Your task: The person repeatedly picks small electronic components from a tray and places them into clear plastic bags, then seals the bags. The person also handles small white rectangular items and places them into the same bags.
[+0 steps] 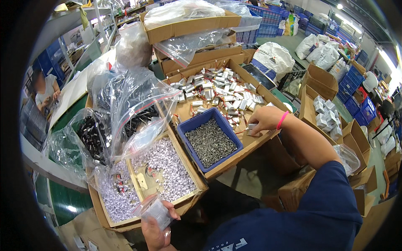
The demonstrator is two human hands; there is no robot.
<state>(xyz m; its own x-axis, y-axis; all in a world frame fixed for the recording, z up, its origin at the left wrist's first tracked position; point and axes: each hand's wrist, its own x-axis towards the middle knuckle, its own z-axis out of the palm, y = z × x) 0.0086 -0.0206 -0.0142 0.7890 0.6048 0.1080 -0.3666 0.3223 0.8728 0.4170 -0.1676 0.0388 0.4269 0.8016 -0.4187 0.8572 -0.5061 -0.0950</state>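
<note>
My left hand [153, 231] holds a small clear zip bag [156, 214] with a pale, flat item inside, low in front of me. At the near right edge of a cardboard tray [205, 174], my right hand [263, 118] has its fingers around a silver pouch battery [251, 126]; part of it is hidden. Many similar batteries [230, 89] with red and black leads lie heaped behind that hand. Left of it, a blue plastic bin [236, 150] holds small metal screws or pins [210, 142]. White small parts [171, 166] fill a divided wooden tray [188, 169].
Open plastic bags of black parts [93, 135] stand at left, beside a green conveyor [64, 194]. Stacked cartons [201, 59] rise behind the batteries. At right, an open carton [309, 103] contains small white boxes [326, 114]. Another person [46, 89] sits across the conveyor.
</note>
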